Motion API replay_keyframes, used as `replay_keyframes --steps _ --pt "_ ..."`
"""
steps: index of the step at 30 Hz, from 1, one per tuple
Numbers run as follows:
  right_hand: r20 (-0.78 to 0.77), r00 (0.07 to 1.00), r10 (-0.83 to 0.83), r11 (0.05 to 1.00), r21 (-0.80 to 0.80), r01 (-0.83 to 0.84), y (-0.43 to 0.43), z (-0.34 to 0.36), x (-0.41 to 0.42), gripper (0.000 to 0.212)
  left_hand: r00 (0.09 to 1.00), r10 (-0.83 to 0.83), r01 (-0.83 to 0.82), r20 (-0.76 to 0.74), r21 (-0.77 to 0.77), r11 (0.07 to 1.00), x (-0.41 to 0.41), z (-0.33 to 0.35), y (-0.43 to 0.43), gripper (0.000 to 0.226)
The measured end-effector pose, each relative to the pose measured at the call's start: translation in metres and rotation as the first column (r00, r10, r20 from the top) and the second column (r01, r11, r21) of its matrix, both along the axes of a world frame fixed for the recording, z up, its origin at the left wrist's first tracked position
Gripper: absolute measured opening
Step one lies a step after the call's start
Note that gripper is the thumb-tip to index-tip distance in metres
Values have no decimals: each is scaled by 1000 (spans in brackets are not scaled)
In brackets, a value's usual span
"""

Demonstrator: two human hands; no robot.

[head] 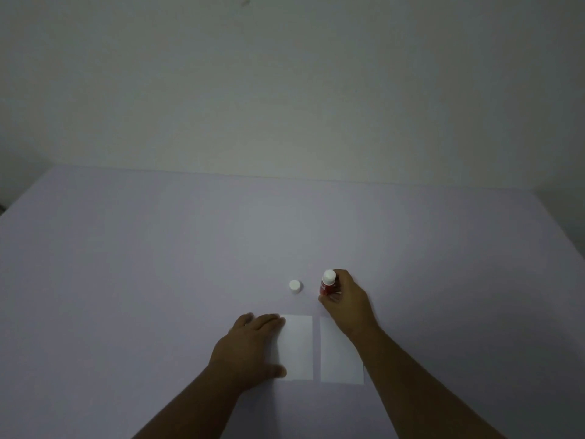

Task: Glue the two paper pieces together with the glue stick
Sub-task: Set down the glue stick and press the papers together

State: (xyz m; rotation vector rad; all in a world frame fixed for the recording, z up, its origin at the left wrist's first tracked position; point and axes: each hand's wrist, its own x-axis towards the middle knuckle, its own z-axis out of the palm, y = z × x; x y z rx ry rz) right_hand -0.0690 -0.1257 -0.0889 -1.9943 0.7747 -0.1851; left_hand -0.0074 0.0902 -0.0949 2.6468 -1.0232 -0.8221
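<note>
Glue stick (328, 285) is gripped upright in the right hand (346, 299), fingers closed round the red barrel; its white top is exposed. A loose white cap (295, 286) is seen on the tabletop (126, 280) just left of the stick, apart from it. Two paper pieces are laid side by side, long axes running away from the person, a narrow gap between them. Left paper (297, 346) is pinned by the left hand (250, 346), laid flat and open, fingers on its left edge, nothing grasped. Right paper (338, 359) is partly covered by the right forearm. Both sheets lie nearer the person than the stick. Key relation: the right hand is nearer, so the stick probably needs to be tipped over and drawn back.
</note>
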Motion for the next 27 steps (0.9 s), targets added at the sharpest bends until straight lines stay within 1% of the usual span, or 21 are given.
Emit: replay_keyframes --steps 3,5,8,10,11,13,15,17,19,20,22,27 --pt "7 1000 -9 1000 16 9 3 2 -2 32 1000 -8 8 5 4 1000 0 -1 2 96" --pt "14 999 -52 999 8 52 3 4 -1 33 1000 -10 10 8 3 1000 1 -4 1 96" --pt "15 974 -225 974 -1 225 9 12 -9 40 1000 -15 15 12 10 1000 2 -5 1 96" --pt "15 945 -326 945 -22 326 20 16 -25 34 999 -27 27 18 19 999 1 -6 2 94" --pt "-5 942 -336 942 -21 335 27 16 -35 29 999 -33 32 23 23 999 1 -6 3 94" --pt "-103 958 -268 963 -5 269 44 15 -54 19 998 -43 42 35 26 999 0 -7 3 92" --pt "-202 972 -118 992 11 123 60 10 -71 14 998 -52 51 46 27 998 -1 -7 4 91" --pt "-252 968 6 999 -36 -15 73 4 -83 19 997 -59 57 54 30 998 -2 -7 5 90" --pt "-276 959 62 988 -120 -99 80 -1 -89 13 996 -64 62 55 30 998 -2 -8 5 88" --pt "-287 955 77 981 -150 -124 81 -1 -89 18 996 -66 65 54 29 997 -2 -9 6 88" --pt "-301 950 87 977 -160 -140 83 -2 -88 26 995 -73 71 62 29 997 -2 -10 6 86" --pt "-318 947 45 984 -151 -98 86 -2 -83 34 995 -66 65 76 24 998 0 -15 6 82"
